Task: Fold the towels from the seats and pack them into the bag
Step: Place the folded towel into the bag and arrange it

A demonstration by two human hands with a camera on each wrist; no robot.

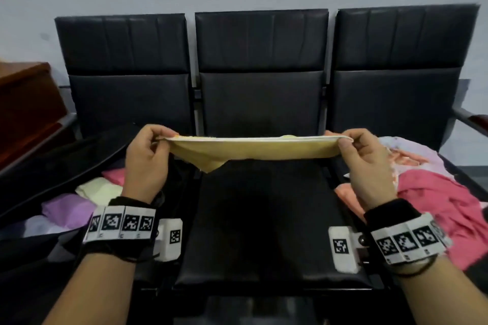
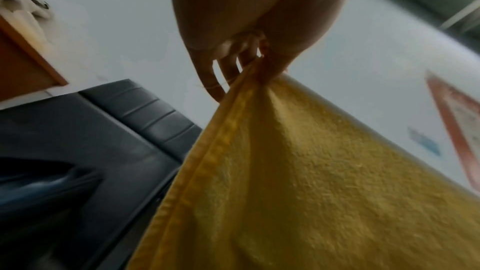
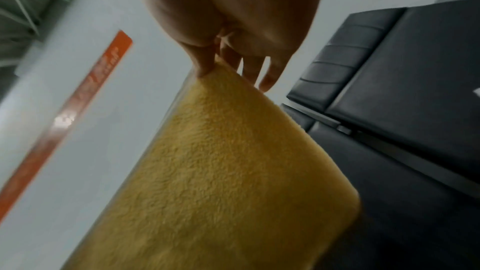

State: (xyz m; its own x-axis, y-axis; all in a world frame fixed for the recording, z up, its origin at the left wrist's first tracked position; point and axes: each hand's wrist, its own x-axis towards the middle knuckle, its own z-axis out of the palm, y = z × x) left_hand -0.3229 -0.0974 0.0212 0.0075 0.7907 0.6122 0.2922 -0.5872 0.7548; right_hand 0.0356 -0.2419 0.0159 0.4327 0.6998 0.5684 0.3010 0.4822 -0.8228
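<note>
Head view: folded towels (image 1: 79, 203) already lie in the open bag (image 1: 39, 166) at left, the left hand (image 1: 146, 158) and right hand (image 1: 368, 163) pinch a yellow towel (image 1: 253, 149) taut over the middle seat (image 1: 264, 219), and unfolded towels (image 1: 435, 192) wait at right.
</note>
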